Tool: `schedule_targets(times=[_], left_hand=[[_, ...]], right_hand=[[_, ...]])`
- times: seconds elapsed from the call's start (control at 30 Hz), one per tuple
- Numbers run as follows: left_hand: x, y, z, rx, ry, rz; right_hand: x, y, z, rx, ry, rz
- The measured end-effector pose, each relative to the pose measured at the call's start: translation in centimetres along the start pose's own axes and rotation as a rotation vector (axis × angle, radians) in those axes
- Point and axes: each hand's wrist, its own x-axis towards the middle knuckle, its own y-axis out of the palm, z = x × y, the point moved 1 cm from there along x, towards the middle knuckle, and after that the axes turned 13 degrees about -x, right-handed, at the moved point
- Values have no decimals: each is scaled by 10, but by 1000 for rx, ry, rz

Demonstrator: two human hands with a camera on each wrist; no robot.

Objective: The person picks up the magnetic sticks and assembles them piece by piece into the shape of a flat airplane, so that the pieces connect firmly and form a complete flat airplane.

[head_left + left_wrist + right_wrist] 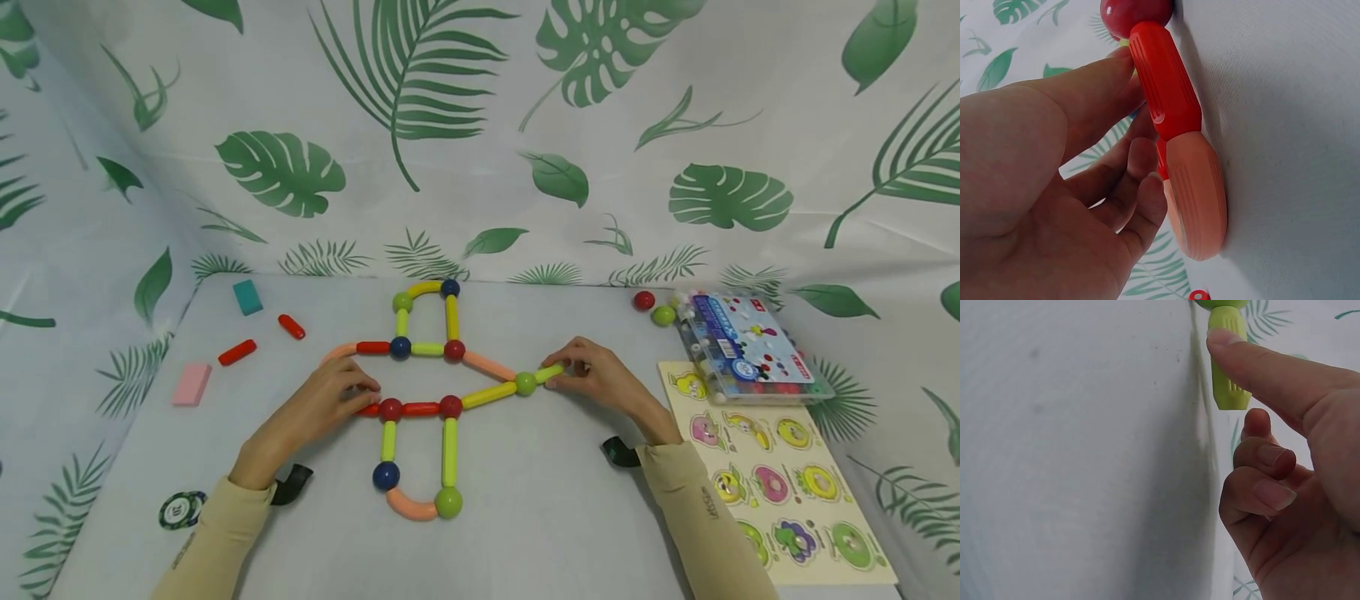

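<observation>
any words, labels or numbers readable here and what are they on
Nothing here reads clearly.
Clear plastic box: blue label with print and red tags, too small and blurred to read.
Round chip: a mark at its centre, too blurred to read.
Left sleeve and right sleeve: small dark print, too small to read.
Puzzle board: fruit pictures only, no readable text.
Wrist views: no text.

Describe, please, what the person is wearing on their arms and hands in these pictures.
Both arms wear long beige sleeves with small dark lettering printed along them. A black strap sits at each wrist. The left hand and right hand are bare: no gloves or rings show.
</observation>
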Motion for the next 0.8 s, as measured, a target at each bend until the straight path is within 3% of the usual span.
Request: schedule_targets(times=[0.27,0.5,0.63,0.73,0.8], left_hand=[[-1,-2,-2,-6,-25,-1],[-3,-14,0,-15,-133,-44],[-12,-35,13,31,-137,-173],[-21,-57,27,121,-113,-343],[-29,-70,38,163,-147,-445]], right_hand=[[-1,1,-1,9,-4,-23],[-3,3,-4,5,6,-32],[-5,4,-5,4,2,-31],[-5,5,-5,6,1,-28],[-6,6,-4,7,4,-29]])
